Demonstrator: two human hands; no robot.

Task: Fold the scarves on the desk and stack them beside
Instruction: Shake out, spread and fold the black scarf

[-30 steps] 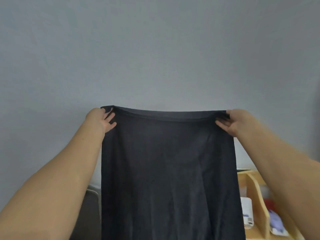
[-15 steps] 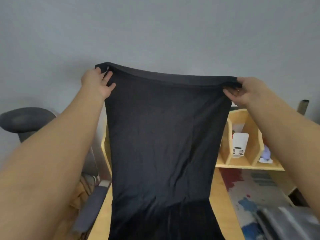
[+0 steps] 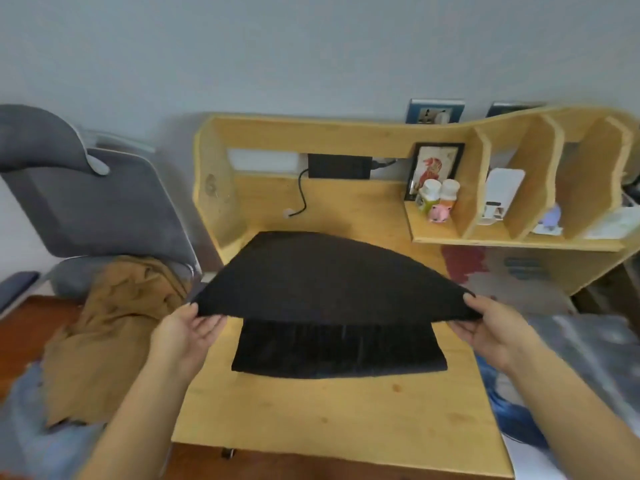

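The wooden bench (image 3: 346,417) carries a black scarf (image 3: 339,351), whose lower part lies flat on its top; at its back right a shelf (image 3: 446,233) holds two white-capped bottles (image 3: 438,194), a pink figure (image 3: 439,213) and a framed picture (image 3: 436,168); a black cable (image 3: 302,199) lies near the back.

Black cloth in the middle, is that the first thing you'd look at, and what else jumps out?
Yes: the black scarf fills the middle, held above the wooden desk, its lower part lying on the desktop. The left hand and right hand each pinch a near corner. To the left, a grey chair holds a crumpled tan cloth; small bottles stand on the desk's shelf at the back right.
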